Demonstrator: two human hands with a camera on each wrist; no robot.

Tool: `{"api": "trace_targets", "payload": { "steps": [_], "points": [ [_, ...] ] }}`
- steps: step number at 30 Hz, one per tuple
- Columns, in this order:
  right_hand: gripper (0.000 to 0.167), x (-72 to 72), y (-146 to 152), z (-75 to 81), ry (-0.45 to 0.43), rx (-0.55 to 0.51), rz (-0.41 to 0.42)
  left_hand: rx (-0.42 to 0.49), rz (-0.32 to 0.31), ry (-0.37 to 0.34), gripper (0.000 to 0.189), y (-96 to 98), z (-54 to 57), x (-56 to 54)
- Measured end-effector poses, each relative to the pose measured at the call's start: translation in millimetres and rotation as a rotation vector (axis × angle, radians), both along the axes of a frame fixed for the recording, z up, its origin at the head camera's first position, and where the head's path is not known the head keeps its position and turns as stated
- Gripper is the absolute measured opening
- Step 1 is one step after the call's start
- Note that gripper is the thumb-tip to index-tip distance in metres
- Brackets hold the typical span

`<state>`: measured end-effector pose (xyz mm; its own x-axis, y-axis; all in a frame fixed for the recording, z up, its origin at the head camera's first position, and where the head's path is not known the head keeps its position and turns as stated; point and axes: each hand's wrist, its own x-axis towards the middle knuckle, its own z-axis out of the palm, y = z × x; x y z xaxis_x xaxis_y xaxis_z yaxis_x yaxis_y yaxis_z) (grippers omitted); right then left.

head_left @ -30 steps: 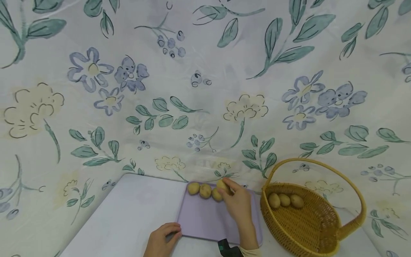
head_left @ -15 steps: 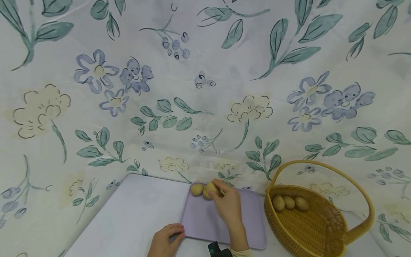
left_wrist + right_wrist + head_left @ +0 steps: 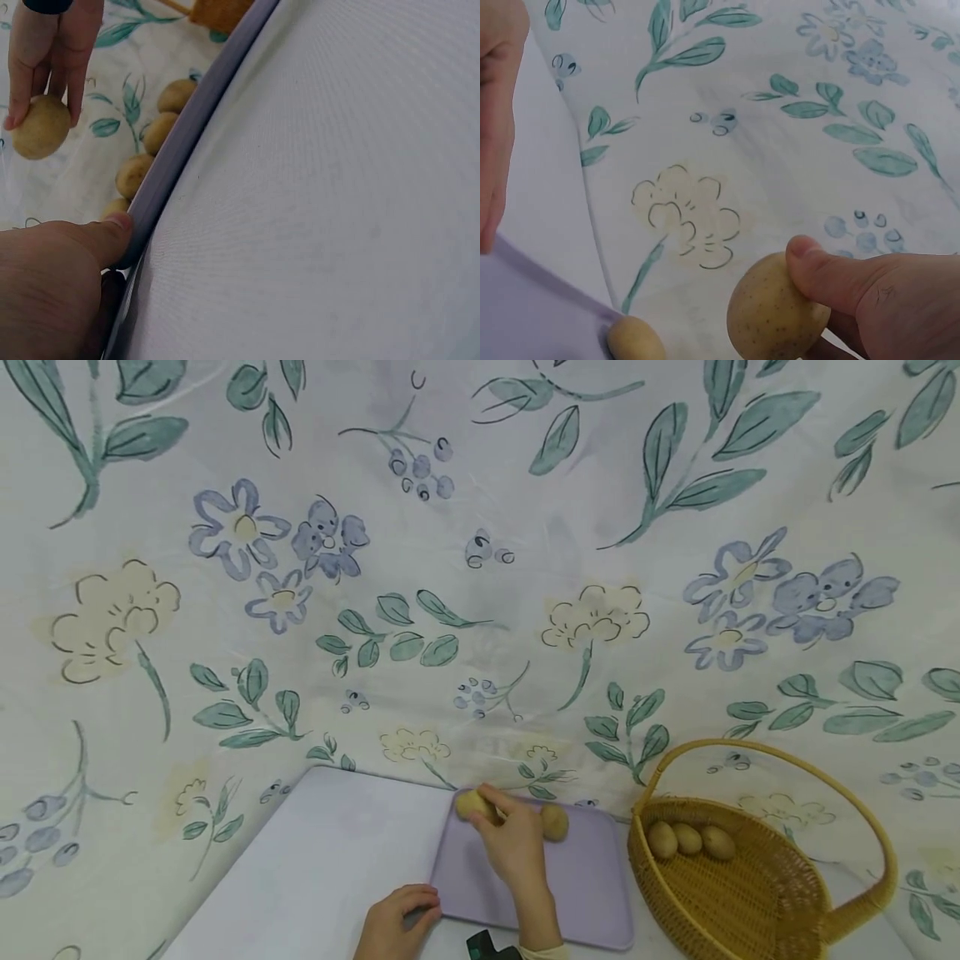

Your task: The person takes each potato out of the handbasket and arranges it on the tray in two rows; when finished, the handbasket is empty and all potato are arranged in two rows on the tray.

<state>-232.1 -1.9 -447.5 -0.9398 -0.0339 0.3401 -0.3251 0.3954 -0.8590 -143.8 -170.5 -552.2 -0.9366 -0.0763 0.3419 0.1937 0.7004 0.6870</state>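
My right hand (image 3: 513, 843) pinches a round yellow potato (image 3: 772, 311) between thumb and fingers, over the back left corner of the lilac tray (image 3: 577, 893). In the left wrist view that potato hangs apart from a row of several potatoes (image 3: 135, 176) along the tray. The head view shows one potato (image 3: 555, 822) of the row to the right of the hand; the hand covers others. At the tray's front left corner, my left hand (image 3: 396, 922) grips the edge, its thumb on the rim in the left wrist view.
A wicker basket (image 3: 757, 893) with a tall arched handle stands right of the tray, with 3 potatoes (image 3: 687, 838) at its back left. The white table top (image 3: 337, 860) extends left of the tray. Behind rises a floral cloth (image 3: 450, 543).
My right hand has moved left along the tray's back edge with the potato, uncovering a potato at the row's right end. The left hand stays at the tray; the head view has shifted slightly.
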Motion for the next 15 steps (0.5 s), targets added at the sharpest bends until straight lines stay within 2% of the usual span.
{"api": "trace_targets", "payload": {
  "steps": [7,15],
  "points": [
    [0.038,0.8,-8,-5.6,0.039,0.061,-0.051,-0.015,0.001,0.023,0.011,0.7,-2.6,0.6],
    [0.041,-3.6,-11,-13.9,0.001,0.059,-0.010,0.002,-0.002,0.039,0.011,0.8,-0.3,1.6]
  ]
}}
